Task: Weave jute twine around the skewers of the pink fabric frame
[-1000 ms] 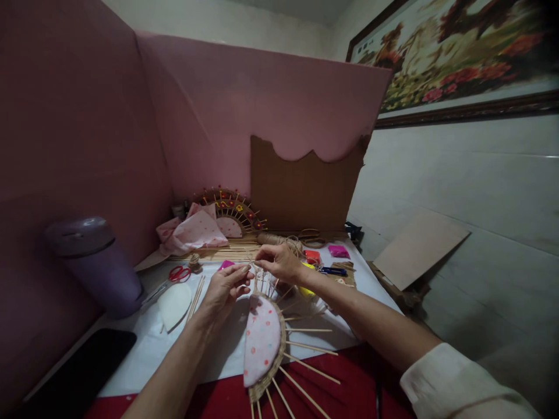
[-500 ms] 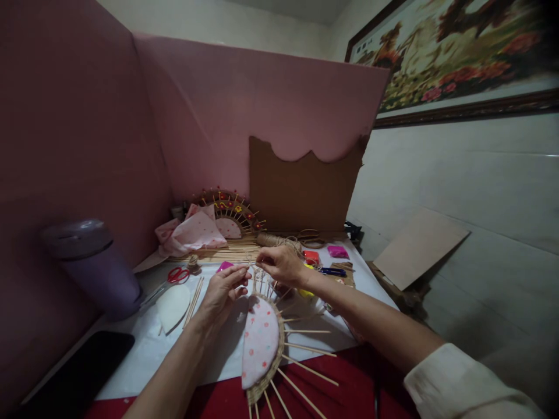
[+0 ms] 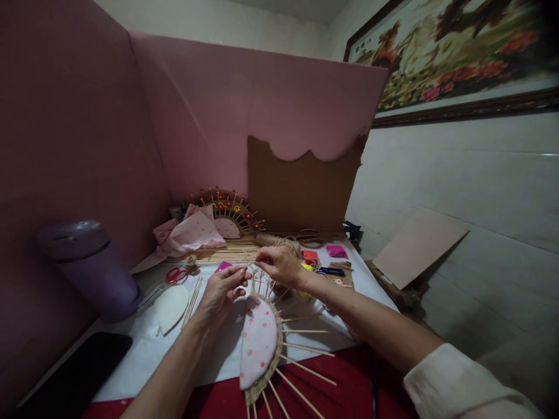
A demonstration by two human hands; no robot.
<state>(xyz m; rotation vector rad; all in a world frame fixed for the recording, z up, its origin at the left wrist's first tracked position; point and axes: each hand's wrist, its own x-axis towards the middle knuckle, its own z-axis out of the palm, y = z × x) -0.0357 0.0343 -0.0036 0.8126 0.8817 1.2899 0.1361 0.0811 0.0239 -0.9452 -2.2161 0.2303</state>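
Note:
A half-round craft piece (image 3: 260, 343), covered in white cloth with red dots and edged with woven twine, lies at the front of the table. Thin wooden sticks (image 3: 305, 348) fan out from its curved edge. At its far end, my left hand (image 3: 225, 288) pinches a thin strand of twine (image 3: 248, 260) with thumb and forefinger. Close beside it on the right, my right hand (image 3: 279, 266) has its fingertips closed on the same twine, above the far sticks. The knuckles partly hide the strand.
To the left are red-handled scissors (image 3: 176, 276), a white cut-out (image 3: 171, 308), a purple tumbler (image 3: 94, 273) and a black phone (image 3: 82, 369). Behind stand a finished fan piece (image 3: 227, 227), a twine roll (image 3: 273, 240) and brown cardboard (image 3: 301, 195). A blue cutter (image 3: 331, 271) lies right.
The whole view has shifted very slightly. Both hands keep nearly the same pinch on the twine, and the craft piece stays in place.

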